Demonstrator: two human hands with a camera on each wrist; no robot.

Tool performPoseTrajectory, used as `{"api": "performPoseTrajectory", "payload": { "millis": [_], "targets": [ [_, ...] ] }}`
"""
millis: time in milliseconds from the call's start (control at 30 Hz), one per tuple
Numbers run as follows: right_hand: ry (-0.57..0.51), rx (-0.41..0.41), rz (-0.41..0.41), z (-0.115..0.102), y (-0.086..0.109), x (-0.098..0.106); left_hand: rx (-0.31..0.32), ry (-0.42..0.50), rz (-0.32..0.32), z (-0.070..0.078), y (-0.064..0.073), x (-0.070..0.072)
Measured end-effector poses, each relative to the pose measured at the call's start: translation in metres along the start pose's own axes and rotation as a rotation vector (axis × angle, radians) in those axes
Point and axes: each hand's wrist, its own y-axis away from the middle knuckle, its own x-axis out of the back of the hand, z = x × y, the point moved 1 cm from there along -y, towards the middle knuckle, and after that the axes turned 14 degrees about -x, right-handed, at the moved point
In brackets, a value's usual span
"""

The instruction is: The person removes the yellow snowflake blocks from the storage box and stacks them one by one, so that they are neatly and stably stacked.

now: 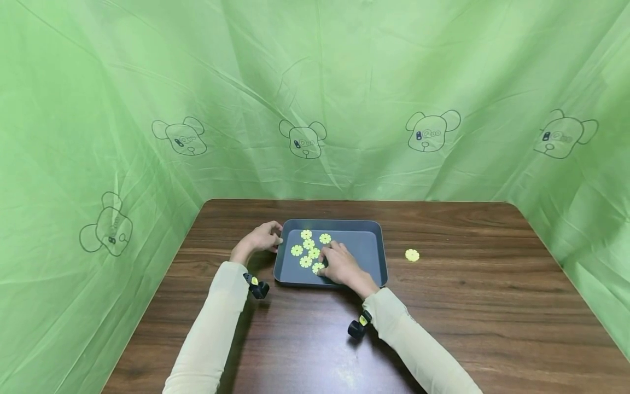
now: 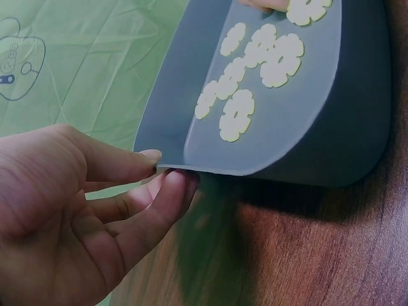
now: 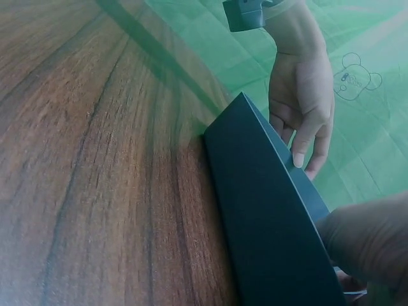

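Wood-grained table [image 1: 492, 273] — tray [image 1: 365, 246], yellow disc [image 1: 412, 255]

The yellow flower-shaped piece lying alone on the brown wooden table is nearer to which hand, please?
The right hand: it reaches into the dark grey rectangular tray, left of the yellow piece. The left hand is farther, pinching the tray's left wall.

Grey rect. tray [image 1: 361, 253]; yellow scalloped discs [image 1: 299, 251] laid inside, 1 prob. touching R hand [image 1: 342, 267].
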Motion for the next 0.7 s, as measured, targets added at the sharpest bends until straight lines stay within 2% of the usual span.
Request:
{"api": "performPoseTrajectory", "payload": {
  "millis": [267, 400, 567, 700],
  "targets": [
    [-0.058, 0.013, 0.032, 0.001, 0.002, 0.005, -0.004, 0.002, 0.001, 0.002, 0.001, 0.0],
    [-0.097, 0.046, 0.046, 0.005, 0.001, 0.008, -0.002, 0.006, 0.001, 0.002, 0.001, 0.0],
    [-0.207, 0.069, 0.009, 0.012, -0.001, 0.01, -0.007, 0.016, -0.004, 0.0, 0.0, 0.0],
    [-0.292, 0.036, -0.013, 0.018, -0.002, 0.012, -0.007, 0.016, -0.004, -0.002, -0.001, 0.0]
  ]
}}
